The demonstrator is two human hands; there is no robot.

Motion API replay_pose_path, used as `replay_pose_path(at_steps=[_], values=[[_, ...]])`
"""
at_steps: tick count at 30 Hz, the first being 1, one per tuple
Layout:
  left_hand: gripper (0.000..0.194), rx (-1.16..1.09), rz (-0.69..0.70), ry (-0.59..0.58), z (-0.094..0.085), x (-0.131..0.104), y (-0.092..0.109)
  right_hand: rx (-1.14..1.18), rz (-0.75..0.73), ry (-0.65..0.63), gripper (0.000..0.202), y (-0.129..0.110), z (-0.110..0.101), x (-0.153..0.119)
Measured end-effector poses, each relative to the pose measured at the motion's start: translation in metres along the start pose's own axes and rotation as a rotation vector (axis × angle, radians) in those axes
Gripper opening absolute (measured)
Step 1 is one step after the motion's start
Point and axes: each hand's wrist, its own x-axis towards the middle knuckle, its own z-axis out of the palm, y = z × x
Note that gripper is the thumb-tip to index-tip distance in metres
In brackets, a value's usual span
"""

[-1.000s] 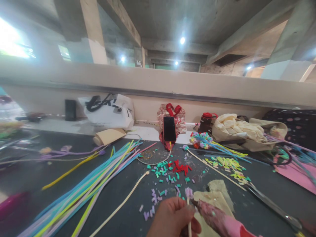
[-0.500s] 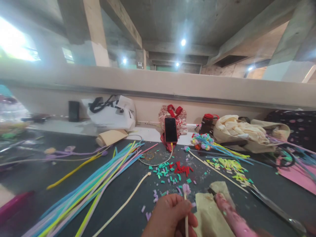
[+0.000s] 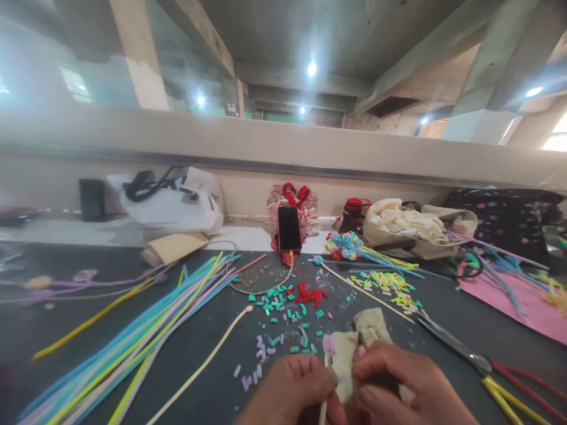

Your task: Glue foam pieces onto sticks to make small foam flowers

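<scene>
My left hand (image 3: pixel 295 386) is closed around a cream fuzzy stem (image 3: pixel 326 361), held upright with a cluster of small purple pieces (image 3: pixel 329 344) at its top. Close beside it on the right, my right hand (image 3: pixel 398 381) is closed, thumb and index finger near each other; what they pinch is hidden. Past its fingertips shows a bit of a pink tool (image 3: pixel 361 350) with a dark tip, mostly covered by the hand. Beneath lies a crumpled cream sheet (image 3: pixel 372 323). Loose purple bits (image 3: pixel 257 375) are scattered left of my hands.
Long coloured stems (image 3: pixel 146 330) lie at left, a cream stem (image 3: pixel 208 360) nearer. Red bits (image 3: pixel 309 294), green bits (image 3: pixel 274 301) and yellow bits (image 3: pixel 387 284) are scattered ahead. A phone (image 3: pixel 289 229) leans on a bag. Scissors (image 3: pixel 478 360) lie at right.
My right hand has come into view from the lower right and now covers most of the pink tool. The left hand still holds the stem. The view has turned slightly right.
</scene>
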Motion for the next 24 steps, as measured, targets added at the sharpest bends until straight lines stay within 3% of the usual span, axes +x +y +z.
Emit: replay_pose_path(at_steps=[8,12,16,20,24], values=[[0.045,0.004,0.074,0.066,0.002,-0.001,-0.002,0.318,0.133,-0.127,0.007,-0.003,0.015,0.017],[0.047,0.039,0.102,0.069,-0.002,0.003,-0.009,0.656,0.326,-0.135,0.001,-0.005,0.020,0.017],[0.047,0.086,0.109,0.067,0.000,0.001,-0.005,0.908,0.360,-0.188,0.007,-0.004,0.021,0.017],[0.048,0.101,0.099,0.044,0.002,0.000,0.001,0.893,0.333,-0.236,0.008,0.001,0.018,0.019],[0.051,0.138,0.100,0.040,-0.002,0.003,-0.002,0.658,0.201,-0.135,0.002,0.001,0.017,0.021]])
